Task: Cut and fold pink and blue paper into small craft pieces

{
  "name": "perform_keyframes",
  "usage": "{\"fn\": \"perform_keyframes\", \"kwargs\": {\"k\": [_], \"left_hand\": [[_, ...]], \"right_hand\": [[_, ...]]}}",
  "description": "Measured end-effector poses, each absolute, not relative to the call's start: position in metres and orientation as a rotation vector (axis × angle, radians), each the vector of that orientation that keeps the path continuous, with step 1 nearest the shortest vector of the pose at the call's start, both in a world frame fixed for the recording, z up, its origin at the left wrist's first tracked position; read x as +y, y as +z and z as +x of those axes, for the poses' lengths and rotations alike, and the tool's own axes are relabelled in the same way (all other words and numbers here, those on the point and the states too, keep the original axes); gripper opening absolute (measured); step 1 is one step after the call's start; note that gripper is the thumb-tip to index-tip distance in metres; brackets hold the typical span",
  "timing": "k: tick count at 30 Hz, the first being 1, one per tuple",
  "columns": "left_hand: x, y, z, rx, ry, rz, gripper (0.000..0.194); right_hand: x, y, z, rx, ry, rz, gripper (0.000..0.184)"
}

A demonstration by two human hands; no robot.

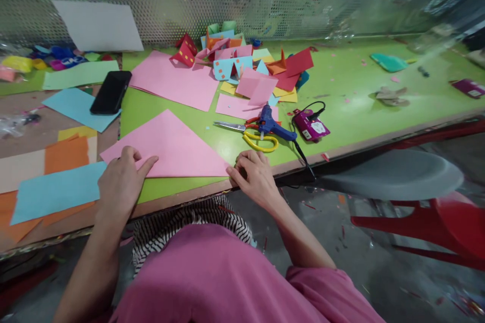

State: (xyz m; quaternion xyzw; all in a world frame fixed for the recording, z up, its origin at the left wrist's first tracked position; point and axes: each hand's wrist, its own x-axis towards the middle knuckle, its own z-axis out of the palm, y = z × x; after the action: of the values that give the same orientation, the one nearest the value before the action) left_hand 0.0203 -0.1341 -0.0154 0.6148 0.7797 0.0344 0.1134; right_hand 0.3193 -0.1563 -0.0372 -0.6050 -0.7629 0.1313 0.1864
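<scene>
Pink ppr triangle (178, 151), L hand (123, 179) at 8 o'clk, thumb wide, R hand (256, 175) at 4 o'clk tip, can't tell grip.

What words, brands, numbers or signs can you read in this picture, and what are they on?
No text can be read.
Purple box beside the blue glue gun: pale marking, too small and blurred.
Purple item at the right edge: pale marking, too blurred.
Black phone: none readable.
Triangular pink paper: no writing visible.

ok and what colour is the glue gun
Blue: the glue gun shows in the head view.
</scene>
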Motion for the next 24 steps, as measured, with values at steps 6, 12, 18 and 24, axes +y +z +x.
{"fn": "perform_keyframes", "kwargs": {"k": [6,12,18,24], "left_hand": [[-0.135,-0.010,0.024,2.295,0.080,1.796,0.047],[-0.135,-0.021,0.023,2.339,0.123,1.902,0.040],[-0.136,-0.031,0.019,2.284,0.154,2.064,0.036],[-0.138,-0.032,0.020,2.305,0.083,2.139,0.038]], "right_hand": [[-0.156,-0.040,0.320,-2.153,0.319,-1.708,0.032],[-0.156,-0.043,0.322,-2.148,0.317,-1.667,0.032],[-0.155,-0.046,0.323,-2.131,0.316,-1.654,0.032],[-0.155,-0.047,0.321,-2.112,0.326,-1.664,0.031]]}}
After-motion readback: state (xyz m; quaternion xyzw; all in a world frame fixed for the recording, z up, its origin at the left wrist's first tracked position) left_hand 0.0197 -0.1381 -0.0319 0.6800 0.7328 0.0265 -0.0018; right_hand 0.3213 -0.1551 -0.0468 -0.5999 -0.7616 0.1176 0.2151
